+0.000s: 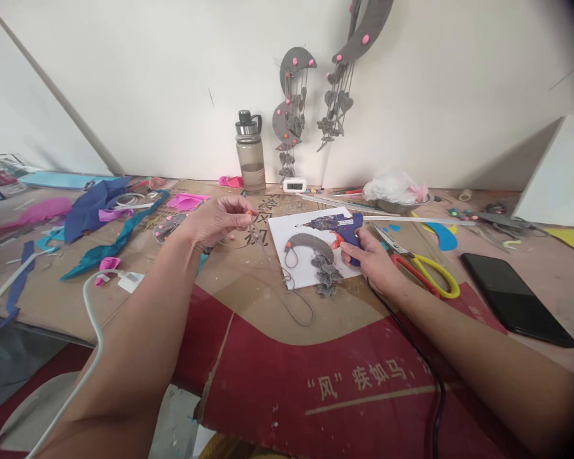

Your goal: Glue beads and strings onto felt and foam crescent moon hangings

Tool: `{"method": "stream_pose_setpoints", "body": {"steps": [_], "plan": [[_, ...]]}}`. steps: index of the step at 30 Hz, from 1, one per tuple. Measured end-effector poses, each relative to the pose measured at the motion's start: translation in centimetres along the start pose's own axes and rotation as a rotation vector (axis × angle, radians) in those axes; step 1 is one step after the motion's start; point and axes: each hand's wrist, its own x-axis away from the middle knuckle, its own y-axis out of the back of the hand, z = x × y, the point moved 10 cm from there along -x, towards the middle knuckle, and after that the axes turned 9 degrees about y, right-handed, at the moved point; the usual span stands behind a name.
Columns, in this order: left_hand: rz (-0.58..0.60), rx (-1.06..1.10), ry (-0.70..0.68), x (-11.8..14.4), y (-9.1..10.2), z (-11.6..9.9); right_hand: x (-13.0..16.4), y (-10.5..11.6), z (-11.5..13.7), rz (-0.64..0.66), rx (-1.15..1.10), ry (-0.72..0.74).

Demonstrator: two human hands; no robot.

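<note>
1. We are gripping the glue gun point(337, 224) in our right hand point(370, 260), nozzle over the white sheet point(299, 252); hot drips risk burns.
2. Our left hand point(217, 218) is pinching a small orange bead point(251, 213) at centre-left; it may slip.

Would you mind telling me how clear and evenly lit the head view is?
Head view: soft, even daylight, no harsh glare; wide-angle bending toward the edges, with a dark vignette at the right corners; the left hand, right hand and glue gun are sharp; the forearms stretch large near the bottom.
</note>
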Motion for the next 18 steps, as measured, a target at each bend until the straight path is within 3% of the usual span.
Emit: {"method": "stream_pose_setpoints", "body": {"steps": [7,12,18], "plan": [[0.041,0.162,-0.098,0.7,0.4,-1.4,0.0,-0.2,0.1,0.014,0.0,0.004],[0.088,0.002,0.023,0.5,-1.3,-0.4,0.0,0.0,-0.1,0.003,-0.003,0.001],[0.15,0.047,-0.039,1.0,-2.8,-1.8,-0.1,0.0,-0.3,0.003,0.0,-0.01]]}}
